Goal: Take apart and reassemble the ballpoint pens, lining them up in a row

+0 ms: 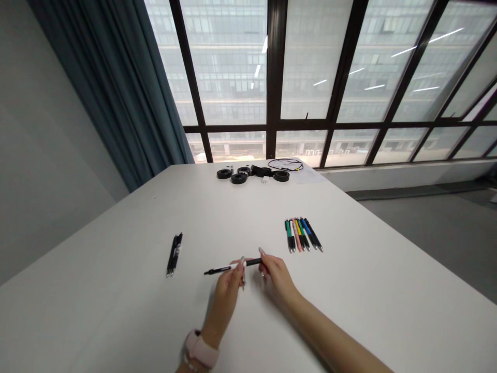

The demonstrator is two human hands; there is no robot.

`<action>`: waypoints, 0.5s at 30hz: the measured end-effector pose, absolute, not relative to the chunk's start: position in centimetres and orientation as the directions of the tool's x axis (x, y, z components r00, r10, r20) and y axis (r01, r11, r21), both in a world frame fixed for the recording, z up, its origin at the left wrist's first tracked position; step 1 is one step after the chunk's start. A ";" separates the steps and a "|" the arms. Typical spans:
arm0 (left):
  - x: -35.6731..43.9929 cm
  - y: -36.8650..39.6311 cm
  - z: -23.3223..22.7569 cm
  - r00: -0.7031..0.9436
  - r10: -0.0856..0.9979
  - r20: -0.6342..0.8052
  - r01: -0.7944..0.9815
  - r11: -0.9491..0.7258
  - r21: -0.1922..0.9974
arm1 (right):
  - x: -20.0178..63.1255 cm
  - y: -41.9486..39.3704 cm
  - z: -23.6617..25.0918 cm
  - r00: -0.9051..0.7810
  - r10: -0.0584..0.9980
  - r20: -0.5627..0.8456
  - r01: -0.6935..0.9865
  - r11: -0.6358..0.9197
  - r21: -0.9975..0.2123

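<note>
A black-and-white pen (pixel 221 270) is held nearly level above the table, its dark narrow end pointing left. My left hand (pixel 229 285) is closed around its middle, thumb on top. At the pen's black right end, my right hand (pixel 277 272) pinches it between thumb and fingertips. Something small and shiny shows below my left fingers; I cannot make out what it is. To the left lie black pens (pixel 174 255), side by side. On the right, a row of several pens (pixel 302 234) in green, white, pink, yellow, blue and black lies on the table.
The white table (pixel 128 311) stretches away to the window. At its far end are several black rolls (pixel 238 178), a looped black cable (pixel 285 165) and a white sheet (pixel 308 175). A blue curtain (pixel 116 77) hangs at the left.
</note>
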State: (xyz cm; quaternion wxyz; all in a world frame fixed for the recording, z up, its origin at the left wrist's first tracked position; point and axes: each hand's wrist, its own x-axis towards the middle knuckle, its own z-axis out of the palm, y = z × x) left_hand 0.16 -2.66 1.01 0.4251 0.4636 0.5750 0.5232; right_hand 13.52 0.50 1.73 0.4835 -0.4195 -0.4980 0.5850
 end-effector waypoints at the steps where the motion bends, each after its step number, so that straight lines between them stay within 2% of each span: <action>1: 0.1 -2.8 1.2 -0.189 0.981 0.033 0.105 -0.013 0.994 | 13.6 0.6 1.7 -0.188 0.981 -0.043 -0.167 -0.075 -0.983; 6: -0.1 -3.2 1.9 -0.143 0.977 0.158 0.160 -0.135 0.978 | 13.7 0.9 1.6 -0.268 0.956 -0.121 -0.201 -0.178 -0.963; 11: -0.3 -3.1 1.6 -0.112 0.984 0.139 0.168 -0.120 0.979 | 13.6 1.0 1.3 -0.262 0.962 -0.074 -0.151 -0.117 -0.982; 15: -0.1 -2.9 0.9 -0.185 0.981 0.055 0.105 -0.036 0.994 | 13.6 0.9 1.4 -0.268 0.963 -0.005 -0.138 -0.044 -0.989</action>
